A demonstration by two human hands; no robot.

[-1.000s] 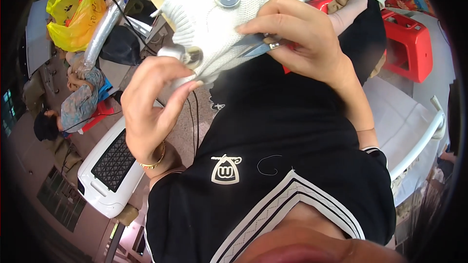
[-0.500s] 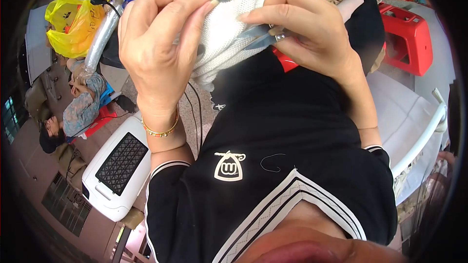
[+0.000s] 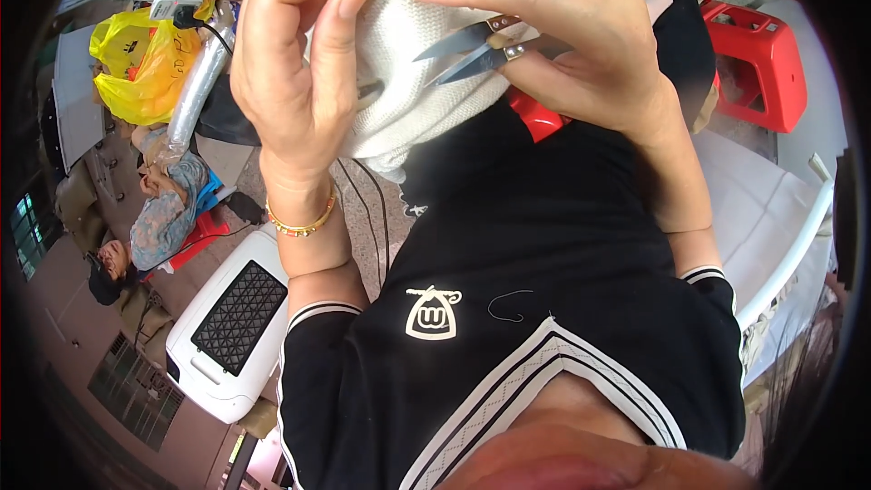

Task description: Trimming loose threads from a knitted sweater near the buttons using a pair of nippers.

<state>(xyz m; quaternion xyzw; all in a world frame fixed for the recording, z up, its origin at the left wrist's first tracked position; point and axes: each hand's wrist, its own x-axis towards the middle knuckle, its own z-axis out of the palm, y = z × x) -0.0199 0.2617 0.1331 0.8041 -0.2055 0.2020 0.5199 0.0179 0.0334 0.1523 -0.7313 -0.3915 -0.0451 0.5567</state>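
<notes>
Garment: the white knit garment (image 3: pixel 399 100) was held high at the top centre of the frame, closer to the camera than half a second before; its metal button had gone out of view.
Left hand: the left hand (image 3: pixel 299 82) had shifted up, thumb and forefinger pinched together on the knit's upper edge.
Right hand: the right hand (image 3: pixel 581 45) gripped the thread snips (image 3: pixel 472 50), blades slightly apart, tips at the fabric.
Meaning: likely trimming a loose thread.
Around: yellow plastic bag (image 3: pixel 145 63) upper left, red stool (image 3: pixel 758 59) upper right, white appliance (image 3: pixel 227 327) lower left.
</notes>
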